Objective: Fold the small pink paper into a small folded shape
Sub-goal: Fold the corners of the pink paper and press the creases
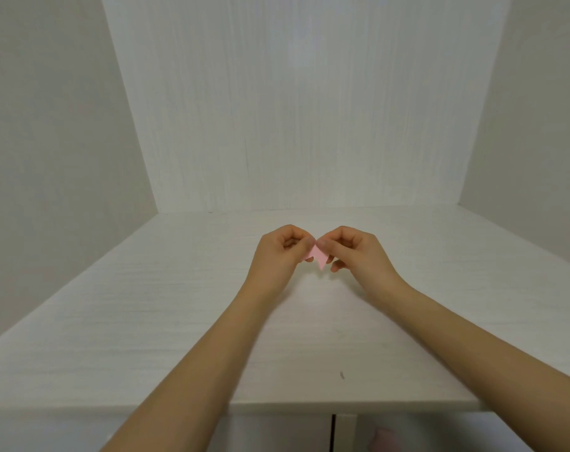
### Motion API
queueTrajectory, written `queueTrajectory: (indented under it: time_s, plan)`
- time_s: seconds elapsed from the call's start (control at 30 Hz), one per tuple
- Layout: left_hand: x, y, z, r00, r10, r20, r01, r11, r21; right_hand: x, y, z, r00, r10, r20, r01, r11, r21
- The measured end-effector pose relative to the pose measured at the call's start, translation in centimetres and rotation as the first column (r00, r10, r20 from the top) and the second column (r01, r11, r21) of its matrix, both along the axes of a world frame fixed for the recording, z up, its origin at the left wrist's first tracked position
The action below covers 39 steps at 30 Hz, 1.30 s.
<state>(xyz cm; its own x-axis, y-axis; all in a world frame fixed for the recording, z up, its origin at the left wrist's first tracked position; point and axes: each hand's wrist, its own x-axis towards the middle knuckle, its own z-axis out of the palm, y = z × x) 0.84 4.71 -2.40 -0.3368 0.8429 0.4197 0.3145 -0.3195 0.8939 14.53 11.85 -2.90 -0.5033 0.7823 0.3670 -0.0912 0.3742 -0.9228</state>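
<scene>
Left hand [282, 252], right hand [355, 251] pinching pink paper [318, 256], white table [146, 321]

Soft, even light, slightly dim.
You get faint glare on the back panel [296, 53], wide-angle bending at edges, mild blur throughout.

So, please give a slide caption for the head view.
Both hands, left and right, pinch a pink paper above the white table.

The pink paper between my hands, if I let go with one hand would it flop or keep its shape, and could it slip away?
The pink paper is tiny and already creased to a point, so it probably keeps its shape rather than flopping. It looks very light, so the left hand or right hand alone could likely hold it. Being so small and pinched only by fingertips, it might slip.
</scene>
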Motion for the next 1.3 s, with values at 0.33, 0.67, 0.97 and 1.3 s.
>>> queueTrajectory:
  time_s: [0.33, 0.67, 0.97, 1.3]
  plan:
    - [0.0, 0.2, -0.3, 0.999, 0.02, -0.049, -0.021, 1.0, -0.022, -0.1, 0.0, -0.2, 0.997, -0.045, 0.06, 0.043, 0.999, 0.031]
    - [0.7, 0.2, -0.3, 0.991, 0.068, -0.115, -0.072, 0.997, -0.036, -0.2, -0.5, 0.2, 0.987, -0.097, 0.126, 0.093, 0.995, 0.04]
    - [-1.9, 0.3, 0.1, 0.978, 0.196, 0.075, -0.202, 0.975, 0.087, 0.8, 1.0, -0.1, 0.974, -0.181, 0.135, 0.185, 0.983, -0.016]
    - [-0.5, 0.7, -0.4, 0.999, 0.039, -0.031, -0.04, 0.998, -0.041, -0.2, 0.2, -0.5, 0.99, -0.044, 0.133, 0.028, 0.993, 0.116]
